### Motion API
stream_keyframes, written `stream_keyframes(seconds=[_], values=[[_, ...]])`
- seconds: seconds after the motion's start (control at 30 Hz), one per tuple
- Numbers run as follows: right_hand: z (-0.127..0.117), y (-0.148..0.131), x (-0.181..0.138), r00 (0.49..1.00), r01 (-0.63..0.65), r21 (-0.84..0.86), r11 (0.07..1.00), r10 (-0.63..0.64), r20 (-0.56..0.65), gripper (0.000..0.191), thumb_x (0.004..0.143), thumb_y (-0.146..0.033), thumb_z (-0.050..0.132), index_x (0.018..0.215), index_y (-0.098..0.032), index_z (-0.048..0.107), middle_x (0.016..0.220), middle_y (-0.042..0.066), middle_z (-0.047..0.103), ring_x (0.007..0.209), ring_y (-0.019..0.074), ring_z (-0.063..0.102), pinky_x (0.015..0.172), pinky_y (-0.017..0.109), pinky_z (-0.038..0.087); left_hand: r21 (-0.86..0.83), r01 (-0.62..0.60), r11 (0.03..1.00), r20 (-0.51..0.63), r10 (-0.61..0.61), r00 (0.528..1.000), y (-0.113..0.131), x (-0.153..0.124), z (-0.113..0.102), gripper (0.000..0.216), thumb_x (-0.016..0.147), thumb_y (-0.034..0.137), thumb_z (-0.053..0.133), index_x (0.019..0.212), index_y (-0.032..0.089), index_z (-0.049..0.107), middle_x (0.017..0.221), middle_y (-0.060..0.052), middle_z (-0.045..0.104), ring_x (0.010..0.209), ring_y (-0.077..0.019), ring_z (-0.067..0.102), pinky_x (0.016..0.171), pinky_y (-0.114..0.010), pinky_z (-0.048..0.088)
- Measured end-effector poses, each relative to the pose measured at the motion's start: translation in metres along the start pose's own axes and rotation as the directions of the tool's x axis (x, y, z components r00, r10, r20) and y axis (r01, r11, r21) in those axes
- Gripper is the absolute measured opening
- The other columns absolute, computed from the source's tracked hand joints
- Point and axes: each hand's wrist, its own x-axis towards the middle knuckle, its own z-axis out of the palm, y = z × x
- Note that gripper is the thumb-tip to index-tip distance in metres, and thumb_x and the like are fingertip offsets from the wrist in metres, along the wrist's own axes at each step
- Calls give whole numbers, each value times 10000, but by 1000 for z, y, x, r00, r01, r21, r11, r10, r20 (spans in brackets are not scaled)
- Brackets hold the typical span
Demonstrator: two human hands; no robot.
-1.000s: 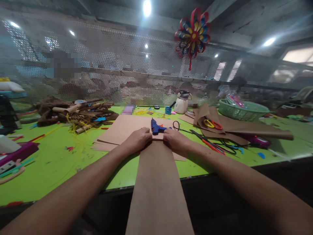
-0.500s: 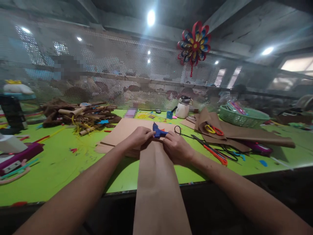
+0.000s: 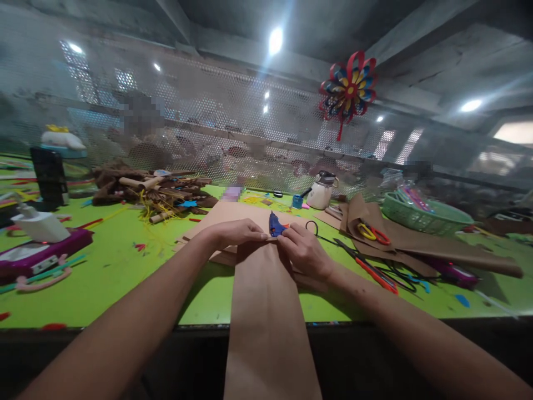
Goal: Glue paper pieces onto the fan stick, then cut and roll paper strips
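A long brown paper strip [image 3: 266, 311] runs from the green table [image 3: 104, 278] over its front edge toward me. My left hand [image 3: 235, 232] and my right hand [image 3: 303, 253] both pinch the far end of this strip, fingers closed on its top edge. A blue glue gun [image 3: 275, 225] lies just behind my fingertips on a stack of brown paper sheets [image 3: 233, 214].
Red-handled scissors [image 3: 370, 269] and black cords lie to the right, beside folded brown paper with yellow-red scissors [image 3: 372, 232] and a green basket [image 3: 425, 208]. A pile of brown scraps and sticks [image 3: 154, 191] sits at left, a purple case [image 3: 45, 250] nearer. Perforated screen behind.
My hands went from lying flat on the strip's end to pinching it with the fingertips, closer together. The view shifted slightly left and down.
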Motion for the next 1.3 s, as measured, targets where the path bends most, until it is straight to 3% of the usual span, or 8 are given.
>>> stream_keyframes(seconds=[0.13,0.27,0.37,0.47,0.67,0.83,1.03,1.3], values=[[-1,1,8,977,-182,323,929,209,-51,150,858,-215,498,786,-148,611,845,92,575,831,195,472,734,328,395,33,1,999,-32,0,999,-2,1,0,455,710,577,578,661,126,605,588,18,476,556,-101,362,540,-234,267],[-2,13,20,848,-505,667,547,457,268,309,833,-426,524,783,-141,633,741,43,583,682,149,515,608,273,394,55,-12,998,-45,14,999,-1,3,1,431,714,556,579,677,127,602,601,16,484,568,-102,370,550,-233,274],[1,21,27,723,-681,696,226,353,593,456,777,-562,528,608,-140,562,537,-17,472,509,100,426,496,242,329,55,0,999,-44,3,999,0,2,1,425,732,550,563,679,130,596,599,16,479,560,-101,372,551,-235,278],[7,20,28,689,-708,703,58,274,671,479,686,-594,617,558,-145,511,473,-51,410,451,69,358,456,221,268,48,32,998,-46,-30,999,-1,-1,0,426,741,549,557,658,133,590,563,25,457,528,-95,353,538,-239,270],[16,13,20,728,-622,783,-25,351,589,422,661,-543,669,601,-139,565,488,-52,455,464,66,372,471,219,262,-90,28,996,11,-27,1000,0,-5,2,364,757,496,579,753,144,672,674,3,582,619,-113,427,630,-241,321],[14,14,17,698,-627,778,-40,413,584,391,622,-510,709,613,-133,601,494,-36,487,481,78,395,477,221,277,-150,16,989,1,-16,1000,0,-5,6,346,748,479,602,796,147,689,779,-27,632,679,-131,482,635,-242,340],[9,11,21,641,-623,774,-110,495,586,355,566,-441,755,552,-132,580,487,-32,495,472,68,375,480,228,265,-107,54,993,-5,-55,998,1,0,7,433,713,559,604,617,139,566,521,30,450,466,-80,338,472,-236,232],[7,16,19,594,-611,778,-148,565,573,365,521,-424,781,512,-142,550,434,-56,456,421,51,336,444,227,203,117,13,993,-114,0,994,8,2,9,515,698,650,550,569,160,458,489,56,347,456,-70,270,458,-236,197]])
